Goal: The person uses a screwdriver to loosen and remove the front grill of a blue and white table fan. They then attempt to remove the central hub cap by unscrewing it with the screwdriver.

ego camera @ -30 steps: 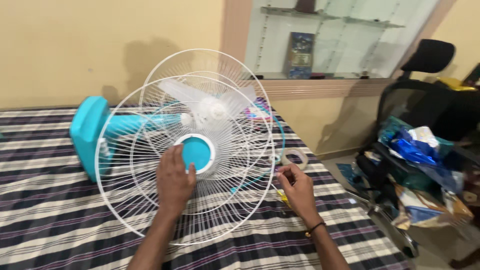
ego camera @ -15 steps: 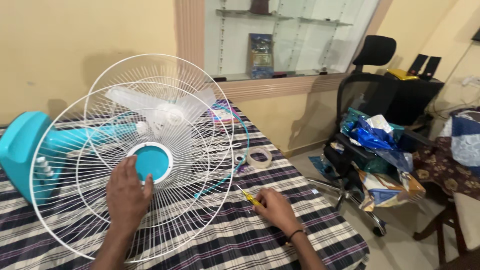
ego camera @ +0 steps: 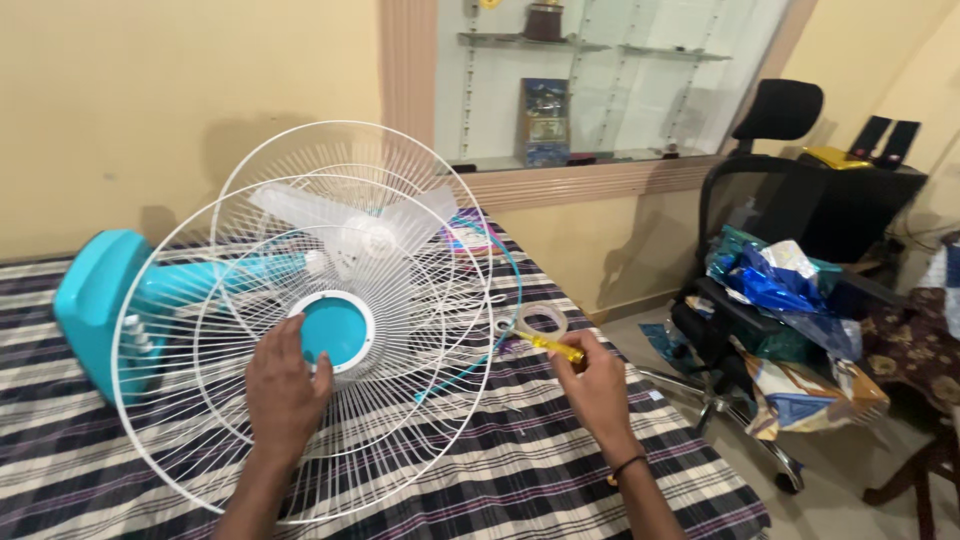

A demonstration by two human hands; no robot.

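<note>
- On the striped cloth of the bed [ego camera: 560,470], seen from the head camera, a turquoise fan [ego camera: 100,300] lies on its side, its base to the left and its pale blades [ego camera: 350,225] facing the person
- Front and centre, the white front grille [ego camera: 300,350] stands tilted on its edge, its lower rim resting on the cloth, and it overlaps the rear grille [ego camera: 330,160] just behind it
- The left hand [ego camera: 285,395] lies flat against the front grille's wires, fingers spread fairly wide, fingertips touching the lower left rim of the turquoise centre cap [ego camera: 333,332]
- The right hand [ego camera: 598,385] is off the grille, just beside its right rim, fingers curled narrow around a yellow-handled screwdriver [ego camera: 545,343]; the tool's tip points left toward the grille's edge
- A thin turquoise cord [ego camera: 505,290] curves down behind the grille's right side, passing under the screwdriver's tip
- A roll of clear tape [ego camera: 535,320] lies on the cloth just behind the right hand, touching neither hand
- A dark band sits on the right wrist [ego camera: 625,467]
- To the right, off the bed, an office chair [ego camera: 770,200] holds crumpled blue wrapping [ego camera: 775,280], well apart from both hands
- Behind the fan, a glass-shelved niche [ego camera: 600,90] is set in the yellow wall
</note>
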